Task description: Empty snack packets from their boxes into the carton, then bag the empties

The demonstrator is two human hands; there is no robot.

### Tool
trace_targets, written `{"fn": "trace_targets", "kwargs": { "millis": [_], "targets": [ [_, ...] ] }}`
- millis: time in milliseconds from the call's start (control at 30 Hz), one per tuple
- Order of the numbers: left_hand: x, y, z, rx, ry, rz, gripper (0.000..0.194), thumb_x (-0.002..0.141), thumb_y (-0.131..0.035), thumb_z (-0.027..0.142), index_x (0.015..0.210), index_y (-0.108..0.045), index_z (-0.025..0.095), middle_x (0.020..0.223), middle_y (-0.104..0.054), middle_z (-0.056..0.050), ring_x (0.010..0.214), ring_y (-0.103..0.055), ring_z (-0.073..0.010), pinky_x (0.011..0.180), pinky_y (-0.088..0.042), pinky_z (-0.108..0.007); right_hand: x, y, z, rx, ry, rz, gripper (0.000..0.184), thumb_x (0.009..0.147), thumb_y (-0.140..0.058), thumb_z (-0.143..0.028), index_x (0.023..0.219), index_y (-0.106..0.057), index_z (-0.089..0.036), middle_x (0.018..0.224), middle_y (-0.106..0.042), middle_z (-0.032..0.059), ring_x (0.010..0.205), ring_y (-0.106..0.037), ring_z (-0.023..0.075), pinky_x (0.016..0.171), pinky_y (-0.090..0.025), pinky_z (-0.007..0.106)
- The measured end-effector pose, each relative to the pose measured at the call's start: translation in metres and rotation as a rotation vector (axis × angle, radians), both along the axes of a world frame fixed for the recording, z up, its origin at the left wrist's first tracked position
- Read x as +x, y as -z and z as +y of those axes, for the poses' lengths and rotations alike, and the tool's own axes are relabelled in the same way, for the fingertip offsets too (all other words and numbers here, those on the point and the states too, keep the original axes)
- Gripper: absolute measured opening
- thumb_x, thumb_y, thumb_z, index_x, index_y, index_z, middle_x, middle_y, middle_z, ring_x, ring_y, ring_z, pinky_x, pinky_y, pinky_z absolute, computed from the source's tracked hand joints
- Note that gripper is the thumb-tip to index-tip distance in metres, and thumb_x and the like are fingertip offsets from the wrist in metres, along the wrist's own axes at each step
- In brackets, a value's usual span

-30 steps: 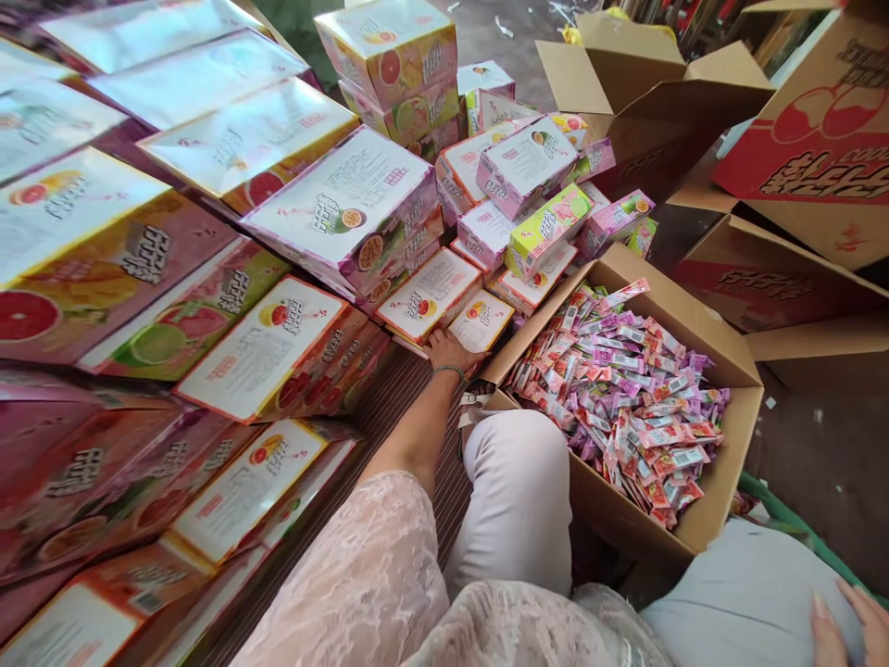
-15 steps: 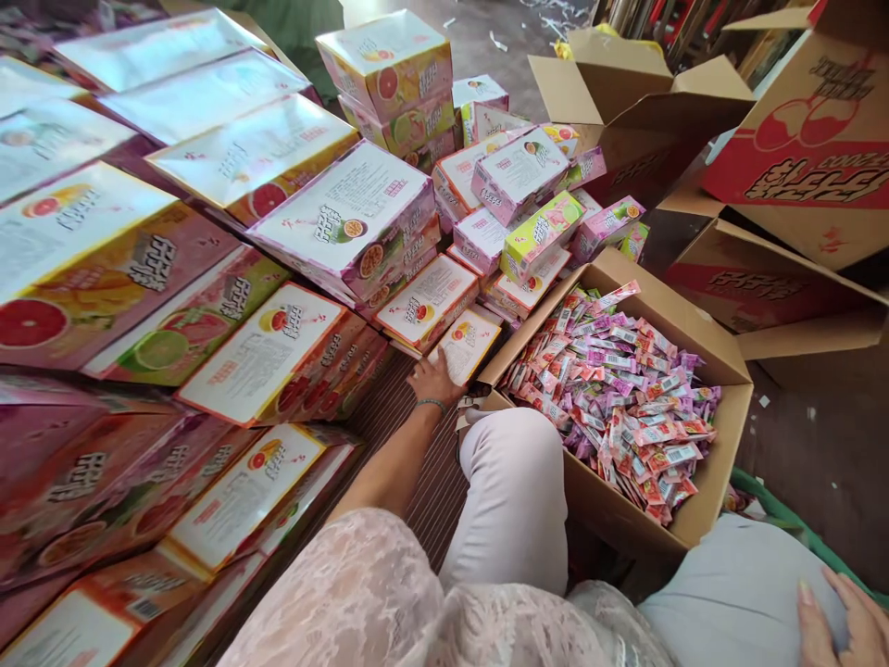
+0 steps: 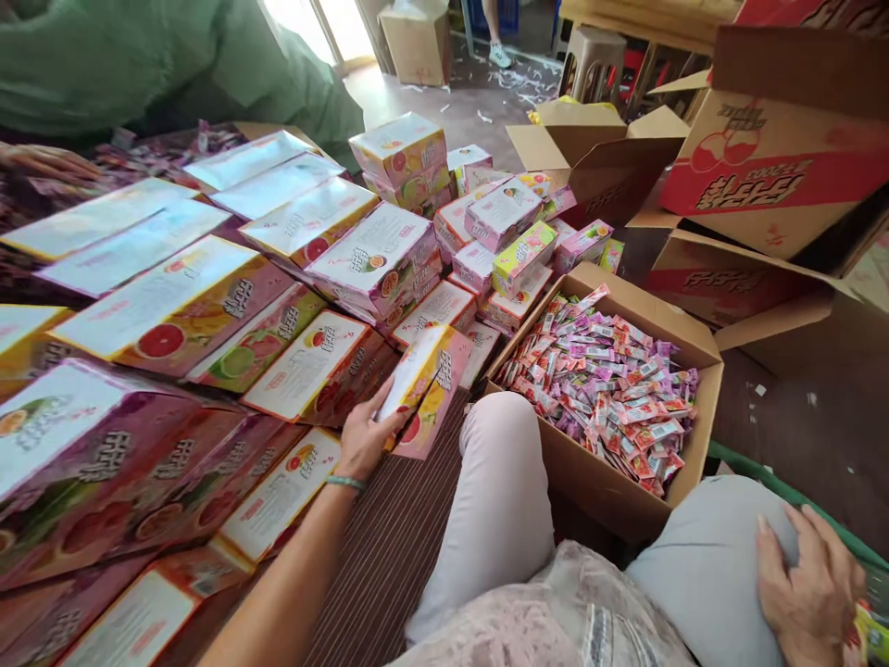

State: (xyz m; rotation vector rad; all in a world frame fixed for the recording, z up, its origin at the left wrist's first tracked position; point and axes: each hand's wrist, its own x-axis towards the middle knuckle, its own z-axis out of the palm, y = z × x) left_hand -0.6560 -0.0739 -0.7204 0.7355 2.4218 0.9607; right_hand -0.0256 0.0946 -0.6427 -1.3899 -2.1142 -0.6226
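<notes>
My left hand [image 3: 366, 435] grips the near end of a yellow and pink box with grapefruit pictures [image 3: 431, 375], lifted and tilted above the striped dark floor. Part of my thumb and fingers is hidden by the box. My right hand [image 3: 809, 579] rests on my right knee with its fingers spread, holding nothing. Between my legs and the stacked boxes, a large open carton [image 3: 705, 435] is filled with many small pink, red and purple sachets [image 3: 611, 389].
Rows of printed fruit boxes [image 3: 306, 366] spread across the left. Smaller boxes [image 3: 504, 213] are piled behind the carton. Open red and brown cartons [image 3: 778, 176] stand at the right. Another person's hand [image 3: 52, 162] lies over sachets at far left; a person's foot [image 3: 498, 56] shows at the back.
My left hand has moved left and nearer, and now holds the lifted yellow and pink box. The view has shifted up, bringing more of the room and my right hand into sight.
</notes>
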Motion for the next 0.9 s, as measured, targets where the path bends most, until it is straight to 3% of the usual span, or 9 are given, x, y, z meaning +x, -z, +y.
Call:
{"fn": "trace_targets", "kwargs": {
  "millis": [167, 267, 300, 367, 467, 533, 633, 800, 900],
  "targets": [
    [0.022, -0.133, 0.066, 0.235, 0.232, 0.111, 0.091, 0.072, -0.066, 0.05, 0.16, -0.061, 0.026, 0.13, -0.072, -0.004, 0.125, -0.065, -0.0353, 0.106, -0.056, -0.046, -0.056, -0.021, 0.001, 0.131, -0.19, -0.003, 0.038, 0.105, -0.065, -0.034, 0.136, -0.065, -0.012, 0.14, -0.066, 0.0222, 0.124, -0.066, 0.0361, 0.107, -0.053, 0.053],
    [0.068, -0.179, 0.124, 0.288, 0.459, 0.079, 0.093, 0.07, -0.071, 0.052, 0.158, -0.063, 0.022, 0.128, -0.073, -0.004, 0.116, -0.067, -0.035, 0.103, -0.056, -0.047, -0.119, -0.043, -0.001, 0.138, -0.43, 0.113, 0.036, 0.105, -0.063, -0.021, 0.141, -0.061, -0.018, 0.137, -0.066, 0.0168, 0.132, -0.061, 0.0313, 0.113, -0.051, 0.049],
    [0.087, -0.183, 0.143, 0.283, 0.544, 0.015, 0.094, 0.069, -0.073, 0.053, 0.157, -0.064, 0.02, 0.125, -0.075, -0.005, 0.111, -0.069, -0.0344, 0.1, -0.057, -0.046, -0.139, -0.049, 0.0, 0.125, -0.525, 0.128, 0.036, 0.106, -0.062, -0.019, 0.141, -0.061, -0.019, 0.135, -0.066, 0.0156, 0.133, -0.06, 0.0299, 0.114, -0.05, 0.048],
    [0.125, -0.174, 0.174, 0.244, 0.707, -0.168, 0.098, 0.065, -0.077, 0.054, 0.155, -0.065, 0.017, 0.12, -0.077, -0.005, 0.107, -0.07, -0.0345, 0.096, -0.058, -0.044, -0.173, -0.055, 0.006, 0.023, -0.642, 0.072, 0.035, 0.109, -0.058, -0.02, 0.144, -0.06, -0.018, 0.137, -0.067, 0.0145, 0.139, -0.056, 0.0284, 0.119, -0.045, 0.046],
    [0.169, -0.135, 0.198, 0.135, 0.898, -0.388, 0.097, 0.06, -0.081, 0.058, 0.146, -0.073, 0.014, 0.117, -0.08, -0.007, 0.113, -0.071, -0.0385, 0.098, -0.057, -0.045, -0.199, -0.043, 0.021, -0.287, -0.636, -0.079, 0.034, 0.11, -0.062, -0.029, 0.141, -0.064, -0.014, 0.142, -0.066, 0.0164, 0.14, -0.053, 0.03, 0.119, -0.042, 0.046],
    [0.183, -0.11, 0.202, 0.026, 1.0, -0.4, 0.092, 0.06, -0.081, 0.065, 0.137, -0.079, 0.015, 0.111, -0.082, -0.008, 0.116, -0.07, -0.0401, 0.103, -0.055, -0.045, -0.203, -0.027, 0.028, -0.528, -0.571, -0.179, 0.031, 0.109, -0.066, -0.033, 0.133, -0.068, -0.013, 0.134, -0.069, 0.0168, 0.129, -0.057, 0.0305, 0.112, -0.043, 0.045],
    [0.194, -0.095, 0.205, -0.171, 1.111, -0.189, 0.08, 0.069, -0.078, 0.068, 0.132, -0.082, 0.019, 0.1, -0.083, -0.006, 0.112, -0.074, -0.0383, 0.102, -0.056, -0.043, -0.202, -0.004, 0.033, -0.779, -0.487, -0.247, 0.028, 0.11, -0.065, -0.036, 0.12, -0.07, -0.011, 0.114, -0.073, 0.0156, 0.112, -0.061, 0.0284, 0.101, -0.043, 0.042],
    [0.219, -0.114, 0.22, -0.44, 1.175, 0.553, 0.04, 0.095, -0.07, 0.044, 0.122, -0.085, 0.019, 0.104, -0.082, -0.016, 0.111, -0.076, -0.0404, 0.098, -0.057, -0.045, -0.214, 0.012, 0.032, -0.911, -0.548, -0.252, 0.018, 0.11, -0.06, -0.019, 0.12, -0.071, -0.011, 0.117, -0.075, 0.0126, 0.105, -0.064, 0.0236, 0.09, -0.041, 0.034],
    [0.227, -0.121, 0.223, -0.529, 1.228, 0.73, 0.038, 0.104, -0.059, 0.037, 0.116, -0.085, 0.013, 0.115, -0.08, -0.023, 0.115, -0.075, -0.0414, 0.097, -0.059, -0.046, -0.226, 0.018, 0.025, -0.917, -0.567, -0.25, 0.02, 0.108, -0.057, -0.013, 0.12, -0.073, -0.012, 0.116, -0.076, 0.0117, 0.104, -0.066, 0.0238, 0.086, -0.042, 0.033]
  ]
}}
